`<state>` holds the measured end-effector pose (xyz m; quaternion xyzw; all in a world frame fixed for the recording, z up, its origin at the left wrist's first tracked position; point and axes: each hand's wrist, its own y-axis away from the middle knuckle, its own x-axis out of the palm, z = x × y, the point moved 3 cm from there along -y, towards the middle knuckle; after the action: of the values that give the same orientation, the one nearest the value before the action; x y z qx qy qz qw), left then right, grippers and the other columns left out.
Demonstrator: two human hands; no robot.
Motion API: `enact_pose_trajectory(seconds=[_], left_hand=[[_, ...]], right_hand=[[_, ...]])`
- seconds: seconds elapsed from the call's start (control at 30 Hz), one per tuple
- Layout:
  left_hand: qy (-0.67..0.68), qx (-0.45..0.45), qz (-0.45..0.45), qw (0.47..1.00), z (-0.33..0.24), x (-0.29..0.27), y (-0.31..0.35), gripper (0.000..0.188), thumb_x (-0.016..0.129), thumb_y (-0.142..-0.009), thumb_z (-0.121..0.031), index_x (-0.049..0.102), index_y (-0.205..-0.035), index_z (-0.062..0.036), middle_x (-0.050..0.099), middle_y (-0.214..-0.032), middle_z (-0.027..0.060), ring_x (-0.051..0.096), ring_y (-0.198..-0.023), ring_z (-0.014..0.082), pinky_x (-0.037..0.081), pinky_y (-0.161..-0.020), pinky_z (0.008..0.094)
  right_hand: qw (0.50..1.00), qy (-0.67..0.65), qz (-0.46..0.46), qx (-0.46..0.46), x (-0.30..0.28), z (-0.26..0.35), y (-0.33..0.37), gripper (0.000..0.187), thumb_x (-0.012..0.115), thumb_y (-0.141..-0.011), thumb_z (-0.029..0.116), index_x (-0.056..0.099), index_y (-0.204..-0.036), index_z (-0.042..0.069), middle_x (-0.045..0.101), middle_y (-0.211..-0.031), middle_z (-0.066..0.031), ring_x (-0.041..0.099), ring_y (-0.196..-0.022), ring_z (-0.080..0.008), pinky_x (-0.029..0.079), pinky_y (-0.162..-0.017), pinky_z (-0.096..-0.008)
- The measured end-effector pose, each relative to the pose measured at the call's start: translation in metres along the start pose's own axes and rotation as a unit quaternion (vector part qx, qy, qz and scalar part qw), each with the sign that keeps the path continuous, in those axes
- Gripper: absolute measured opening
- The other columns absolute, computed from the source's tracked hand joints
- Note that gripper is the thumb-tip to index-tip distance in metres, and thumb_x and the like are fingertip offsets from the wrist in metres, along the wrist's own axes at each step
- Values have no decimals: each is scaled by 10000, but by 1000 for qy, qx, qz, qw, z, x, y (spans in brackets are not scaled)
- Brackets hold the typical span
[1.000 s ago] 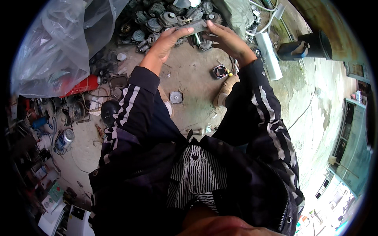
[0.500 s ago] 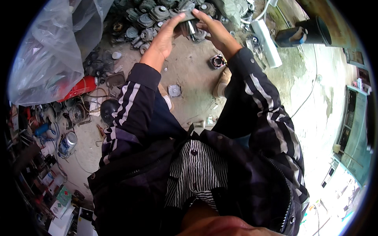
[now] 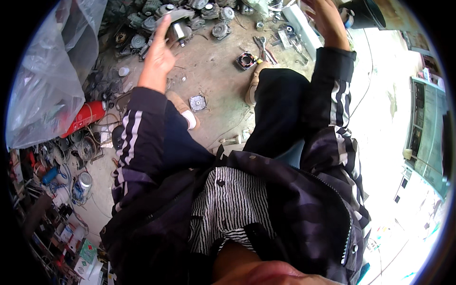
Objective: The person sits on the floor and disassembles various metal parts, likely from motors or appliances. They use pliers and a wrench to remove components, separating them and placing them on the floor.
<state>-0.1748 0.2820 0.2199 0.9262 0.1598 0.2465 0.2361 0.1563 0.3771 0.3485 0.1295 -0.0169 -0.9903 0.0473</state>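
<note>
My left hand (image 3: pixel 160 59) is closed on a grey motor part (image 3: pixel 178 31) with a shiny cylinder under its flat cover. The thumb side lies against the cover's edge, and the other fingers are partly hidden. Well apart from it, my right hand (image 3: pixel 328 21) reaches to the top edge above a long white panel (image 3: pixel 304 31). Its fingers look apart with nothing seen in them, though the tips are cut off. Between my feet and the pile lies a square motor stator (image 3: pixel 246 60) with a dark ring. Beside it are pliers (image 3: pixel 264 51) with red handles.
Several old motors (image 3: pixel 221 31) are heaped at the far side. A square metal plate (image 3: pixel 197 103) lies between my shoes. Clear plastic sheeting (image 3: pixel 52 71) hangs at left above a red cylinder (image 3: pixel 88 117). A black bucket (image 3: pixel 365 14) stands at far right.
My right hand has let go of the motor part and swung right, toward the top edge. The left hand keeps the part, and the view has shifted to the right.
</note>
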Motion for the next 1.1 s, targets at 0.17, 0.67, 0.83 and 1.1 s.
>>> enact_pose_trajectory(seconds=[0.17, 0.67, 0.83, 1.1], left_hand=[[2, 8, 29, 1000, -8, -30, 17, 594, 728, -774, -490, 529, -1254, -202, 552, -1197, 23, 519, -1087, 215, 364, -955, 500], [-117, 42, -13, 992, 5, -2, 17, 660, 709, -819, -417, 478, -1297, -23, 538, -1283, 88, 483, -1209, 199, 322, -1058, 358], [-142, 32, -25, 989, 7, 6, -3, 655, 699, -824, -425, 488, -1290, -16, 543, -1276, 87, 494, -1193, 198, 322, -1054, 360], [-161, 0, -13, 987, 5, 11, -22, 633, 675, -846, -428, 448, -1331, -90, 507, -1310, 45, 451, -1207, 201, 333, -1009, 391]], right_hand=[[985, 52, -160, 46, -77, -142, 35, 506, 577, -898, 494, 680, -965, 3, 681, -929, -81, 603, -915, -153, 438, -802, -269], [924, 293, -12, 247, -8, -471, 49, 316, 557, -863, 263, 667, -1054, 36, 681, -997, -188, 650, -956, -331, 494, -853, -390], [917, 320, -33, 237, 11, -483, 18, 334, 549, -853, 194, 606, -1140, 33, 655, -1035, -232, 626, -1002, -356, 481, -878, -424], [853, 462, -27, 242, 13, -509, -4, 381, 673, -803, 351, 579, -1117, 159, 574, -1146, -155, 570, -1064, -358, 475, -884, -449]])
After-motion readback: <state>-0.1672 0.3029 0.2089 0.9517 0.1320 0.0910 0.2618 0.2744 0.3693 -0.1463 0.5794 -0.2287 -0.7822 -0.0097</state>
